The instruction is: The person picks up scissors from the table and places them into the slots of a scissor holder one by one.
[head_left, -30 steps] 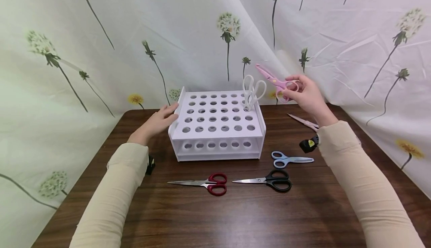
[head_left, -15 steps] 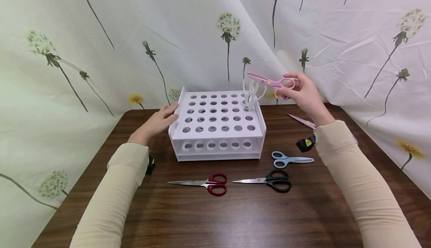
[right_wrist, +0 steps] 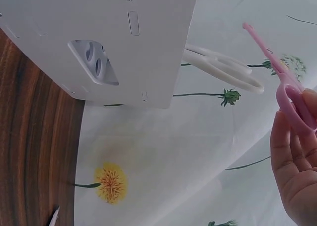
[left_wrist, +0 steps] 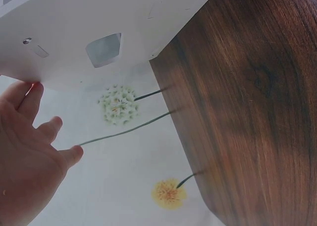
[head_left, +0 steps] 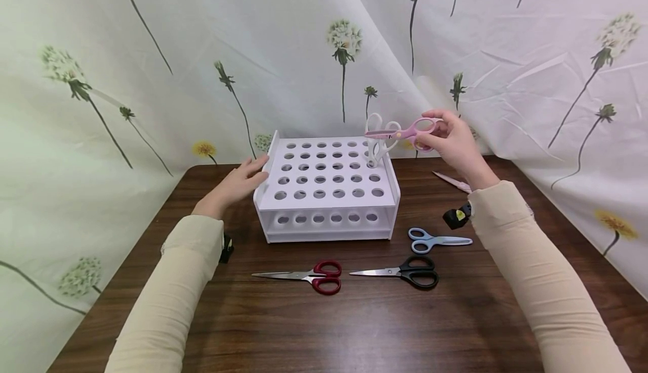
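My right hand (head_left: 458,145) pinches a pair of pink scissors (head_left: 399,135) by the finger loops, above the back right corner of the white rack (head_left: 324,237). The blades point left, roughly level, and overlap the white scissors (head_left: 377,149) in the head view. Those white scissors stand in a hole on the rack's right side, loops up. In the right wrist view, the held scissors (right_wrist: 290,104) are apart from the white loops (right_wrist: 225,72). My left hand (head_left: 235,184) rests against the rack's left side, its fingertips (left_wrist: 35,89) at the panel's edge in the left wrist view.
Red-handled scissors (head_left: 326,276) and black-handled scissors (head_left: 417,272) lie in front of the rack. Light blue scissors (head_left: 430,240) lie at its right, and another pink pair (head_left: 451,181) lies behind them, partly hidden by the right arm. A flower-print cloth (head_left: 304,52) hangs behind the table.
My right hand has moved slightly left, and the pink scissors have tipped from blades angled up to about level, now over the white pair. My left hand stays at the rack.
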A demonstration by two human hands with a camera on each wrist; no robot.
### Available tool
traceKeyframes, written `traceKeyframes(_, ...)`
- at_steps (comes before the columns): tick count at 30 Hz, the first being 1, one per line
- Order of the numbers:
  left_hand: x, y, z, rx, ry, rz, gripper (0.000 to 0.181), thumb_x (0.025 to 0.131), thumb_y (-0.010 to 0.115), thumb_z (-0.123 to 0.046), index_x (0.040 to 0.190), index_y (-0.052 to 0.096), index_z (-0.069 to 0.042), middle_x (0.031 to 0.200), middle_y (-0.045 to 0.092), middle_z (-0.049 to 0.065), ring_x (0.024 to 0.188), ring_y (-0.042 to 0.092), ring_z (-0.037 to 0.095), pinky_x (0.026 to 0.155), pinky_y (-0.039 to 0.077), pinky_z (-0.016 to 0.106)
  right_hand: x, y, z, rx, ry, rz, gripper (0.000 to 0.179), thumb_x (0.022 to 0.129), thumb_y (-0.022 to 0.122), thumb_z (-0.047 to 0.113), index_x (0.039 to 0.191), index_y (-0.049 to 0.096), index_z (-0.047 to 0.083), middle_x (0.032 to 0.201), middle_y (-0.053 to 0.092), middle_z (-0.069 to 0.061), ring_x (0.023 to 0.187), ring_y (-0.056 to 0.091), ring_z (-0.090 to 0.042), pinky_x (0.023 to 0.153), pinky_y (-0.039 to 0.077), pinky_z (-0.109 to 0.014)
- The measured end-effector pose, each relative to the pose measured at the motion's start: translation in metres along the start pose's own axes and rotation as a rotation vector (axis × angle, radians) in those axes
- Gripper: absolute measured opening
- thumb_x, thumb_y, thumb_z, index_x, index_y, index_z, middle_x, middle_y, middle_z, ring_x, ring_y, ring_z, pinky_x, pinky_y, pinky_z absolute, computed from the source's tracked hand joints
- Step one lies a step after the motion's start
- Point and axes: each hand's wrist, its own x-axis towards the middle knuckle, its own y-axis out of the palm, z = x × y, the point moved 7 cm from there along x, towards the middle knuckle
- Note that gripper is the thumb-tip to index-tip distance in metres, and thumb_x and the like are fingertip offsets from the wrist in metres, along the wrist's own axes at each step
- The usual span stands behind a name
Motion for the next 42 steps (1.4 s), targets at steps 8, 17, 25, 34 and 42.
traceKeyframes(8, 0.0, 0.0, 0.0, 0.003, 0.001, 0.005, 0.062, 0.097, 0.036, -0.046, 0.149, 0.012, -0.025, 0.151, -0.007, 0.017, 0.135, -0.007, 0.041, 0.101, 0.005, 0.062, -0.001, 0.004, 0.002, 0.012, -0.003, 0.017, 0.042, 0.086, 0.064, 0.005, 0.123, 0.048, -0.004, 0.077, 0.064, -0.001, 0.068, 0.061, -0.008, 0.064, 0.051, -0.022)
traceKeyframes(17, -0.001, 0.0, -0.001, 0.007, 0.005, 0.002, 0.061, 0.097, 0.036, -0.044, 0.149, 0.012, -0.024, 0.151, -0.007, 0.017, 0.134, -0.007, 0.042, 0.101, 0.005, 0.062, 0.001, 0.007, -0.002, 0.003, -0.007, 0.032, 0.042, 0.086, 0.064, 0.004, 0.123, 0.048, -0.004, 0.077, 0.064, 0.0, 0.068, 0.062, -0.008, 0.064, 0.052, -0.024)
traceKeyframes(25, -0.001, 0.0, -0.001, 0.006, 0.004, -0.003, 0.061, 0.097, 0.036, -0.044, 0.149, 0.013, -0.023, 0.151, -0.006, 0.018, 0.134, -0.006, 0.042, 0.101, 0.005, 0.062, 0.002, 0.012, -0.004, 0.019, 0.003, 0.049, 0.044, 0.085, 0.066, 0.005, 0.124, 0.048, -0.003, 0.078, 0.064, -0.003, 0.068, 0.063, -0.011, 0.059, 0.053, -0.028)
traceKeyframes(34, -0.001, -0.001, -0.002, 0.006, 0.007, -0.005, 0.06, 0.097, 0.037, -0.042, 0.149, 0.013, -0.023, 0.151, -0.006, 0.018, 0.135, -0.005, 0.042, 0.102, 0.006, 0.062, 0.003, 0.017, -0.006, 0.019, 0.0, 0.064, 0.042, 0.084, 0.065, 0.001, 0.122, 0.049, -0.004, 0.076, 0.064, -0.003, 0.065, 0.061, -0.009, 0.057, 0.052, -0.027)
traceKeyframes(42, -0.001, -0.001, 0.0, 0.0, -0.014, -0.003, 0.06, 0.097, 0.037, -0.044, 0.149, 0.013, -0.025, 0.152, -0.007, 0.016, 0.134, -0.007, 0.043, 0.1, 0.004, 0.063, 0.003, 0.019, -0.005, 0.0, -0.011, 0.057, 0.042, 0.082, 0.067, 0.001, 0.12, 0.05, -0.004, 0.076, 0.064, -0.002, 0.063, 0.06, -0.008, 0.056, 0.052, -0.027)
